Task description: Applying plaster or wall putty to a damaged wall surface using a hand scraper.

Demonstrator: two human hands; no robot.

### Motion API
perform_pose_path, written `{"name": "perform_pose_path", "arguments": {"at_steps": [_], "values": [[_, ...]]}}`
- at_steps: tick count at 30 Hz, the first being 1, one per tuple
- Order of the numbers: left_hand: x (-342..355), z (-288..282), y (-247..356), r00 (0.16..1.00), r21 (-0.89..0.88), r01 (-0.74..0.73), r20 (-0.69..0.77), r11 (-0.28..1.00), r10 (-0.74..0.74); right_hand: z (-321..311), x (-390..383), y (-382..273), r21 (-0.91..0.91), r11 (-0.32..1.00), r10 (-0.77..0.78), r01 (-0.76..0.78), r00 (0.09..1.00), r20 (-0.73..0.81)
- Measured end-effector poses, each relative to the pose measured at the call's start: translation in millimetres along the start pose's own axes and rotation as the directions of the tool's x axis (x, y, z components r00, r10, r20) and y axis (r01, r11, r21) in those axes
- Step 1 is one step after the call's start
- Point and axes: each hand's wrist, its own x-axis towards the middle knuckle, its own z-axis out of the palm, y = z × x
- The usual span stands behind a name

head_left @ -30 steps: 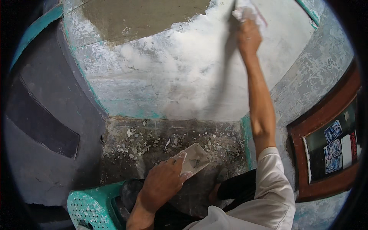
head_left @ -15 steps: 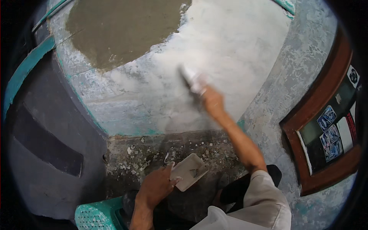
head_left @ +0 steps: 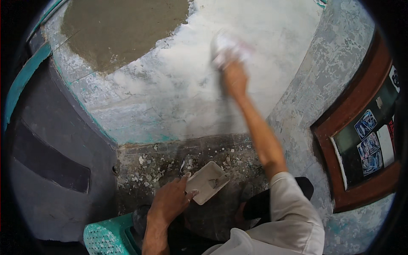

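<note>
Stretched out to the wall, my right hand (head_left: 235, 76) is closed on a flat white thing (head_left: 229, 46), smeared by motion so its kind cannot be made out. It lies against or just off the whitened wall (head_left: 276, 55); contact is unclear. Low in front of me, my left hand (head_left: 172, 196) grips the left rim of a shallow rectangular beige tray (head_left: 200, 191). A small dark grey patch or piece (head_left: 212, 182) shows inside the tray. A grey-brown bare patch (head_left: 123, 32) covers the wall's upper left, with ragged white edges around it.
Flakes and chips of debris (head_left: 148, 170) litter the floor along the wall's foot. A green plastic stool (head_left: 104, 236) stands at lower left, beside a dark grey panel (head_left: 55, 127). On the right is a brown wooden frame (head_left: 323, 131) with stickers on its dark pane.
My right hand has moved up the wall with the white thing, which has turned and looks broader. The view has shifted slightly. My left hand keeps hold of the tray.
</note>
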Motion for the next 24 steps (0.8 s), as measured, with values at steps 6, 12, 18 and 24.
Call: {"name": "perform_pose_path", "arguments": {"at_steps": [6, 12, 18, 24], "values": [[10, 11, -7, 0.999, 0.039, -0.040, 0.000, 0.998, 0.040, 6, -180, -148, 0.418, 0.908, -0.343, -0.026, 0.524, 0.779], [5, 7, 2, 0.999, 0.074, -0.040, -0.002, 0.996, 0.040, -72, -65, 43, 0.166, 0.986, 0.002, 0.002, 1.000, -0.023], [8, 14, -2, 0.990, 0.065, -0.112, -0.079, 0.992, 0.117, -196, 161, 189, -0.229, 0.965, -0.208, 0.125, 0.900, -0.383], [24, 20, 6, 0.994, 0.103, -0.110, 0.009, 0.989, 0.109, -141, 164, 259, -0.222, 0.965, -0.221, 0.143, 0.899, -0.378]]}}
